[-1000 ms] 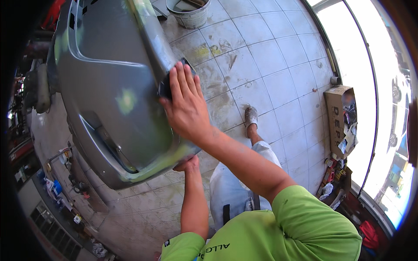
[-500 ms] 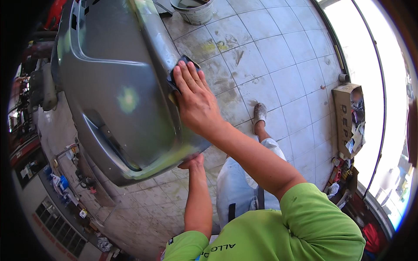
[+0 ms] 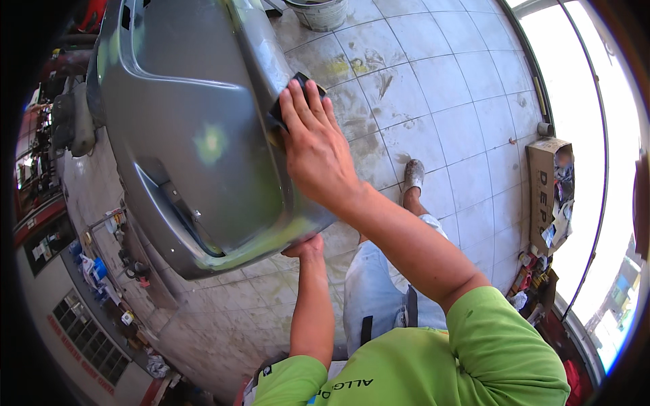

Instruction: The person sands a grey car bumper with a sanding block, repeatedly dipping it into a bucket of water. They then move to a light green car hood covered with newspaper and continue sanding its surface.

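Note:
A large grey car bumper (image 3: pixel 189 135) with pale yellow-green patches fills the left half of the view. My right hand (image 3: pixel 318 149) lies along its right-hand edge, fingers stretched out and pressing a dark sheet, seemingly sandpaper (image 3: pixel 276 114), against the surface. Part of the sheet juts out past the fingertips; the rest is under the hand. At the near lower corner, my left hand (image 3: pixel 306 246) grips the bumper's rim from beneath, and its fingers are mostly hidden behind that rim.
A dirty grey bucket (image 3: pixel 318 15) stands beyond the bumper on the tiled floor (image 3: pixel 433 101). To the right, an open cardboard box (image 3: pixel 540 196) sits beside the bright doorway. Shelves and clutter line the left. My shoe (image 3: pixel 414 174) is near the middle.
The view has shifted slightly, so the bumper and floor appear farther right. My right hand stays on the bumper edge with the sheet; my left hand keeps its place under the rim.

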Available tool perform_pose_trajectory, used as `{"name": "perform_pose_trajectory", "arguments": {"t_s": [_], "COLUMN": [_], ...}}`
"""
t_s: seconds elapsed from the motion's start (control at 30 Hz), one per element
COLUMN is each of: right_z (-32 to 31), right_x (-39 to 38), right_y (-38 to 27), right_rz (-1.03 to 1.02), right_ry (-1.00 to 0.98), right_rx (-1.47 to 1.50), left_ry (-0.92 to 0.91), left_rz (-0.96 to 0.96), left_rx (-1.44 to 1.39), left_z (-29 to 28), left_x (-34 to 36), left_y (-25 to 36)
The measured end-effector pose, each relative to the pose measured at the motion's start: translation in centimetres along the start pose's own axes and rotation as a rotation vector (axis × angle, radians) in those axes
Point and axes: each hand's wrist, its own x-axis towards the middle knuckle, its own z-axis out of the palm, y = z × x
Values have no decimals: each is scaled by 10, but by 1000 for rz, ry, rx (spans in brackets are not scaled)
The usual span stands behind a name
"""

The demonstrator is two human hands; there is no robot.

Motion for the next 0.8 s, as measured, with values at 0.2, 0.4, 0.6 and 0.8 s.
{"name": "perform_pose_trajectory", "arguments": {"t_s": [0.2,0.4,0.6,0.8], "right_z": [-3,3,9,1], "right_x": [-31,13,-25,-4], "right_y": [10,5,11,15], "right_rz": [-39,-46,-31,2], "right_ry": [-37,29,-27,-8], "right_rx": [-61,1,-57,141], "left_ry": [-10,172,23,18], "left_rz": [-23,9,33,-60], "left_rx": [-36,-1,-6,-57], "left_z": [10,34,8,20], "left_x": [-13,-23,-9,-13], "left_y": [2,-5,3,1]}}
